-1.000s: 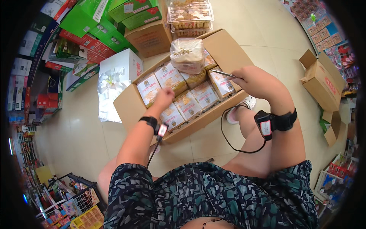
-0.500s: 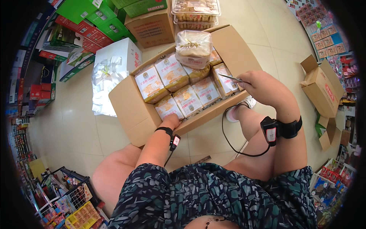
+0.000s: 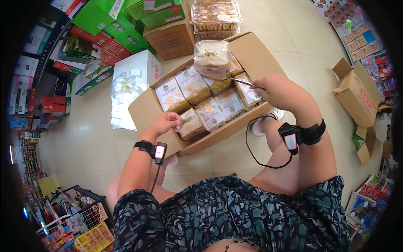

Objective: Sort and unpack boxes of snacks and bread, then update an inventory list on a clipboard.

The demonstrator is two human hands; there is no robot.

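Note:
An open cardboard box [image 3: 228,132] holds several packets [image 3: 189,84] in white-and-gold printed wrapping. At its near left corner, my left hand [image 3: 167,122] pinches the gathered end of a brown-looking packet [image 3: 193,126], which is turned with its printed face out of sight. My right hand [image 3: 268,90] is closed around a slim pointed metal blade [image 3: 243,82]; its handle is hidden, so I cannot tell whether it is a knife or scissors. The blade points left over the right-hand packets. A clear tied bag of bread [image 3: 212,61] rests on top of the packets at the far side.
A white carton [image 3: 145,69] with crumpled plastic stands left of the box. Green cartons [image 3: 157,12] on a brown carton [image 3: 172,40] and clear trays of baked goods [image 3: 216,14] are beyond. An open carton [image 3: 357,90] lies right. A wire basket [image 3: 90,214] sits lower left.
My left hand has come up from inside the box's near corner. The packet there now shows its gathered end instead of its printed face. The right hand has shifted slightly with the blade.

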